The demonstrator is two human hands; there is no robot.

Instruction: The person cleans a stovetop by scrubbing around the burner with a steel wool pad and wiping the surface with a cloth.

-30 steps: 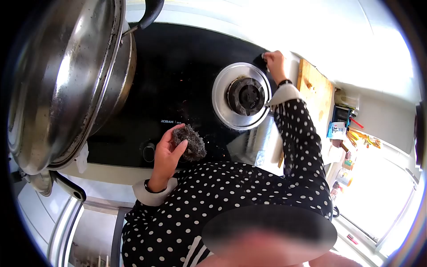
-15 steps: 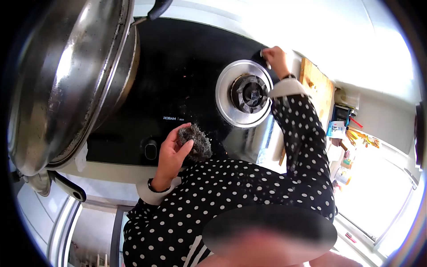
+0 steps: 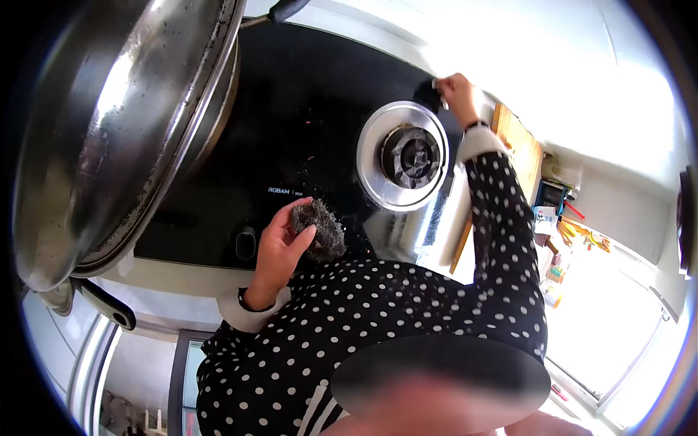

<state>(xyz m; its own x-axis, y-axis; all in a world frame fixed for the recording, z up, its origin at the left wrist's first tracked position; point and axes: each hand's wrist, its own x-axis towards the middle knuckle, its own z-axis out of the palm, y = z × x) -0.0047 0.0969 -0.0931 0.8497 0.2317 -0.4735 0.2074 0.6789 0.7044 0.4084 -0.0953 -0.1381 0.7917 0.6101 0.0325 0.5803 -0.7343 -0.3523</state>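
Left grip, half-curled, pinches a scouring pad.

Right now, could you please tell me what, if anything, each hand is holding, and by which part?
The left hand grips the scourer by its left side. Whether the right hand holds anything cannot be told.

The metal pan is cut off above, and what the right hand touches is unclear.

Black, white-dotted sleeves; cream cuffs; dark wristband.
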